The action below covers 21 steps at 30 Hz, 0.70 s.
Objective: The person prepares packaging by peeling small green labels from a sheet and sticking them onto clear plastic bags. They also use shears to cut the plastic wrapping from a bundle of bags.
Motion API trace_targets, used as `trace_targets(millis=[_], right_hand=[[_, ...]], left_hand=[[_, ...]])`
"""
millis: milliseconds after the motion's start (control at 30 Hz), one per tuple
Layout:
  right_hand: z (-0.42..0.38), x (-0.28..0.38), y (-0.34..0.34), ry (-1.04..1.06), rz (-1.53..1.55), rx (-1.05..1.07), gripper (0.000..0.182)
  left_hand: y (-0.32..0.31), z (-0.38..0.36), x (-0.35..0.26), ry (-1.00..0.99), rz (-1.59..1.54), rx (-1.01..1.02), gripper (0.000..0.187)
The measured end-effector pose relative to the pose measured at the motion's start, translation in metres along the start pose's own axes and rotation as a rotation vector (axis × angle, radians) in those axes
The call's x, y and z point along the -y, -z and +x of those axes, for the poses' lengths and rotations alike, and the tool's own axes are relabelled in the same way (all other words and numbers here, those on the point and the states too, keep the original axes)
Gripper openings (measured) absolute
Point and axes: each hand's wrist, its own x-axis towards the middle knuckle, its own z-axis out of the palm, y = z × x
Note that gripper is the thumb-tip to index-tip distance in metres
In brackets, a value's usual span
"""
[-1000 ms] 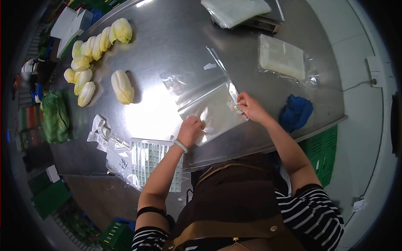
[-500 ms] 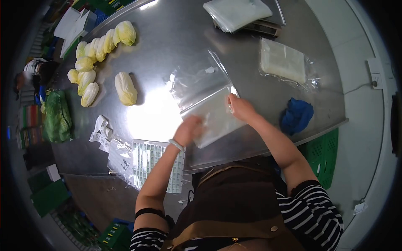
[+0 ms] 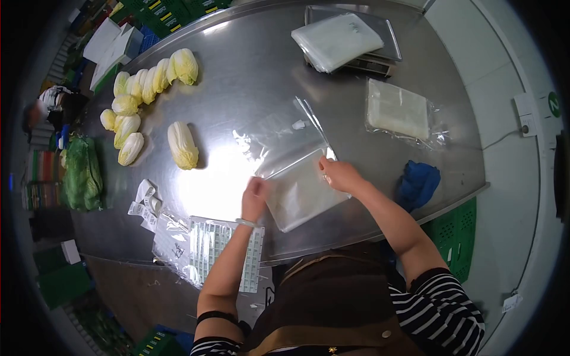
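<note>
Near the table's front edge lies a stack of clear plastic bags (image 3: 306, 199), with loose clear wrapping (image 3: 276, 139) behind it. My right hand (image 3: 340, 174) pinches the stack's upper right corner, fingers pressed together. At the upper left corner of the same stack is my left hand (image 3: 255, 193), its fingers curled and slightly blurred; what they hold, if anything, is too small to make out. Below my left wrist, a sheet of printed labels (image 3: 222, 246) in clear plastic lies at the table edge.
Several napa cabbages (image 3: 159, 76) form a curved row at the back left, one cabbage (image 3: 182, 145) apart. A scale (image 3: 380, 66) carries more bags (image 3: 338, 41). Wrapped bags (image 3: 398, 110) and blue crumpled plastic (image 3: 419, 184) lie right. A person (image 3: 54, 99) is far left.
My left hand has moved from over the stack to its upper left corner. My right hand still pinches the right corner. The whole view has shifted slightly.
</note>
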Motion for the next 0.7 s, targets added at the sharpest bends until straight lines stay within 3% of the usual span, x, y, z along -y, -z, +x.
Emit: trace_targets(millis=[33,67,100,167,200,267,367,400,500,533,567,600,633,700], right_hand=[[0.003,-0.001,-0.008,-0.033,-0.07,-0.025,0.03],[0.007,-0.003,-0.016,-0.065,-0.141,-0.05,0.032],[0.01,-0.004,-0.021,-0.097,-0.21,-0.074,0.034],[0.012,0.002,0.002,-0.259,-0.268,-0.01,0.038],[0.012,0.003,0.012,-0.343,-0.299,0.023,0.04],[0.004,-0.01,0.019,-0.305,-0.116,-0.079,0.042],[-0.002,-0.005,0.035,-0.333,0.15,-0.192,0.036],[-0.008,-0.001,0.042,-0.366,0.236,-0.224,0.033],[-0.02,0.01,0.052,-0.316,0.33,-0.23,0.032],[-0.024,0.016,0.053,-0.322,0.381,-0.276,0.031],[-0.028,0.023,0.052,-0.327,0.432,-0.32,0.03],[-0.033,0.026,0.049,-0.334,0.483,-0.362,0.029],[-0.035,0.025,0.043,-0.301,0.424,-0.423,0.03],[-0.042,0.021,0.022,-0.235,0.307,-0.535,0.032]], left_hand=[[-0.01,-0.012,0.022,-0.078,0.207,0.256,0.022],[-0.017,-0.014,0.022,-0.595,0.445,0.39,0.03],[-0.021,-0.026,0.006,-0.553,0.613,0.401,0.03],[-0.026,-0.026,0.026,-0.463,0.518,0.387,0.027],[-0.026,-0.027,0.024,-0.319,0.476,0.417,0.027],[-0.025,-0.02,0.014,-0.032,0.386,0.456,0.025],[-0.021,-0.019,-0.005,-0.312,0.369,0.44,0.021],[-0.021,-0.019,0.001,-0.497,0.468,0.391,0.015],[-0.021,-0.017,0.024,-0.094,0.208,0.308,0.018],[-0.018,-0.011,0.029,-0.05,0.192,0.308,0.016],[-0.013,-0.004,0.034,0.156,0.032,0.216,0.014],[0.002,0.006,0.036,0.129,-0.064,0.117,0.021],[0.022,0.015,0.021,0.311,-0.282,0.002,0.027],[0.055,0.028,0.013,0.225,-0.323,-0.287,0.024]])
